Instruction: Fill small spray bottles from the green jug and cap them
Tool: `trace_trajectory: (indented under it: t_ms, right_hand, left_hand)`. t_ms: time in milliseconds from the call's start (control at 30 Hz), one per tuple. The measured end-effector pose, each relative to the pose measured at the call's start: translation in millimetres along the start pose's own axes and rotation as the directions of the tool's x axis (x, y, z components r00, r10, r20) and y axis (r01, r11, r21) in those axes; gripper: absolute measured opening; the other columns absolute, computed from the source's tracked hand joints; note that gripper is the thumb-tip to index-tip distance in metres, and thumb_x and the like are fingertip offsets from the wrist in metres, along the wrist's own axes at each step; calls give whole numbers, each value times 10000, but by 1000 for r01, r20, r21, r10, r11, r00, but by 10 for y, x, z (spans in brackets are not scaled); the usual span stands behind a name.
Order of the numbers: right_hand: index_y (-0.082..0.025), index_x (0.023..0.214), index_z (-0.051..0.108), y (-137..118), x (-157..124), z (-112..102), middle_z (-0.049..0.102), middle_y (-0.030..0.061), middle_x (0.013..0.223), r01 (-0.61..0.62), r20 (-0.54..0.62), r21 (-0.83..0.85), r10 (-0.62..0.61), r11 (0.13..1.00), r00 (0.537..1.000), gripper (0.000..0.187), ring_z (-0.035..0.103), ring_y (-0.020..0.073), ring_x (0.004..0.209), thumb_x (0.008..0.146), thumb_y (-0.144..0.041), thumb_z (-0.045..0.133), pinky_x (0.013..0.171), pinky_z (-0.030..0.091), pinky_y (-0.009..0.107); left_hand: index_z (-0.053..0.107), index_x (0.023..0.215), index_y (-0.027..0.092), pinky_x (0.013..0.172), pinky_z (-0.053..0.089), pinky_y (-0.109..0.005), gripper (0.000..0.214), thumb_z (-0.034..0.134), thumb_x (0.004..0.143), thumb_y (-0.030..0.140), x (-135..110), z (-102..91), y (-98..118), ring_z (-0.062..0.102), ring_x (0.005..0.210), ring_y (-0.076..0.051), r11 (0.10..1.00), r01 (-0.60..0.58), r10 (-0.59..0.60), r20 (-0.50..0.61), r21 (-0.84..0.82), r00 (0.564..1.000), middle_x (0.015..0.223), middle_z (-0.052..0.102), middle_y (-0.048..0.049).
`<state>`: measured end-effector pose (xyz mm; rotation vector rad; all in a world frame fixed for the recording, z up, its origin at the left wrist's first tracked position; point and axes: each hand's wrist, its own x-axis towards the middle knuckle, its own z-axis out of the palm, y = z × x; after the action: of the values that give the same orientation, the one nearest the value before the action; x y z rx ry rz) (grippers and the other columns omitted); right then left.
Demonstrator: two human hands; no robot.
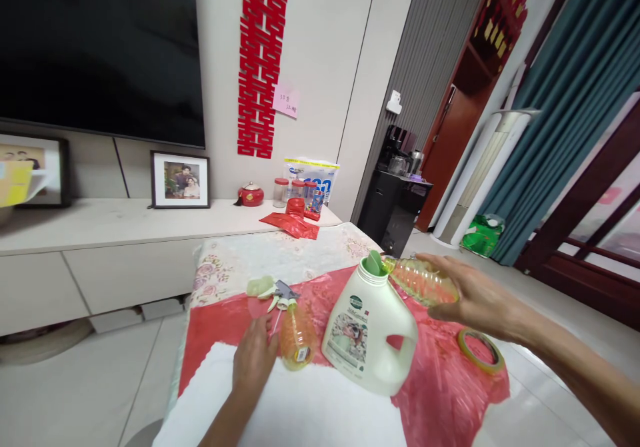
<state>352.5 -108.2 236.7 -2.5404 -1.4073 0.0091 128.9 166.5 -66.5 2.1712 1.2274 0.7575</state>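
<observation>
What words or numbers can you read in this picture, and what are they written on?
Red paper cutout on the wall: the double-happiness sign "囍", stacked.
Pink note: handwriting, too small to read.
White jug: round green logo and label, print too blurred to read.
Blue and white bag: large blue lettering, not legible.
Lying spray bottle by the left hand: small label, unreadable.
Clear bottle in the right hand: no text visible.

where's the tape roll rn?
Head view, lower right: the tape roll lies flat on the red cloth near the table's right edge, just under the right hand, to the right of the white jug.
</observation>
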Motion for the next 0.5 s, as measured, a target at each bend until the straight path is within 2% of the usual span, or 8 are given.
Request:
trace_trajectory:
  t_ms: [167, 500]
  right_hand:
    - [-251, 1493, 426, -63, 12, -80, 548, 97, 1379, 31, 16, -54, -31, 998, 999, 809, 546, 307, 1212, 719, -306, 655, 1020, 446, 448]
    - [-261, 1470, 459, -111, 67, -167, 575, 108, 1325, 54, 52, -163, -46, 985, 998, 800, 554, 335, 1183, 697, -297, 658, 968, 456, 441]
  left_hand:
    - [559, 1187, 186, 915, 525, -342, 336, 443, 878, 254, -8, -14, 17, 660, 1104, -237, 1000, -5, 5, 0, -1, 1000, 1174, 696, -87]
    - [576, 1184, 182, 904, 528, -360, 348, 447, 869, 254, -13, -10, 15, 659, 1090, -247, 1000, -12, 12, -10, 3, 1000, 1173, 693, -92]
